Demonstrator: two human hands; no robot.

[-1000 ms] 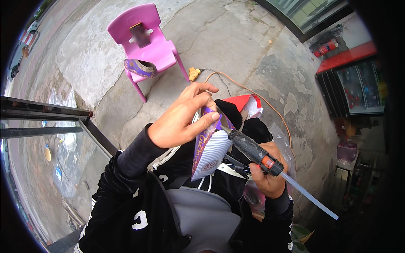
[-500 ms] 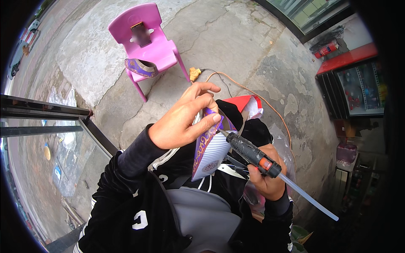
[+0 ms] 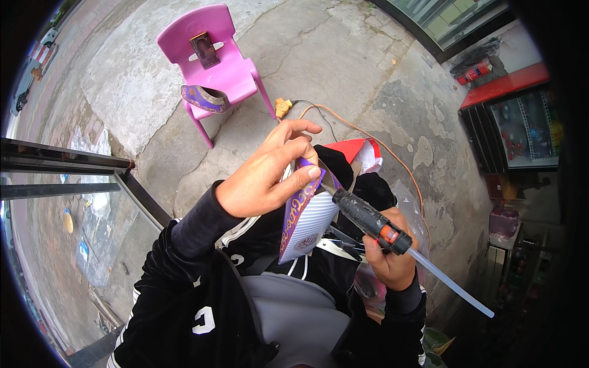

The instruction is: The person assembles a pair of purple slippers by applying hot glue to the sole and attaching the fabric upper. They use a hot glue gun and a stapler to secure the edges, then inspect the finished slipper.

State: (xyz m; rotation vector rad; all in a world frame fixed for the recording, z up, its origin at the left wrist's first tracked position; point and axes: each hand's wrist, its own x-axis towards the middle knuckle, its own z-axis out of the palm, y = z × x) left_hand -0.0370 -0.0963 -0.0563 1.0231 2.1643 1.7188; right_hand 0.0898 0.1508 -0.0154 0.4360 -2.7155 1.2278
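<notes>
Purple-trimmed striped piece (image 3: 313, 224): above lap, btwn the two hands; long axis slants, top end up & slightly R, narrow pt down-L twd the lap. Purple/gold trim runs along its L edge; blue-white stripes face camera, w/ a dark round motif low down.

Left hand (image 3: 268, 174): thumb & forefinger pinching top end of the piece; other fingers bent, raised clear of it.

Right hand (image 3: 392, 257): wrapped round the glue gun, from below & R.

Glue gun (image 3: 367, 221): black, w/ orange patch; long axis diag., nozzle up-L at the piece's top end, rear down-R. Can't tell if tip touches.

Glue stick (image 3: 451, 285): translucent, juts from gun's rear, same line, down-R.

Hidden: part of piece's top under L fingers; gun's handle mostly behind R hand; white-and-black item (image 3: 338, 248) below gun partly covered, kind unclear.

Pink chair (image 3: 230, 75): ahead, a bit L; purple band (image 3: 204, 100) at seat's front edge, opening up-R; dark box (image 3: 205, 50) leaning on backrest, its print hard to read.

Floor: orange cord (image 3: 392, 149) curving past R side, nr yellow connector (image 3: 283, 108); cord's lower end lost nr R hand.

Far R: red-topped cooler (image 3: 504, 86), edge lost in dark fisheye rim.
</notes>
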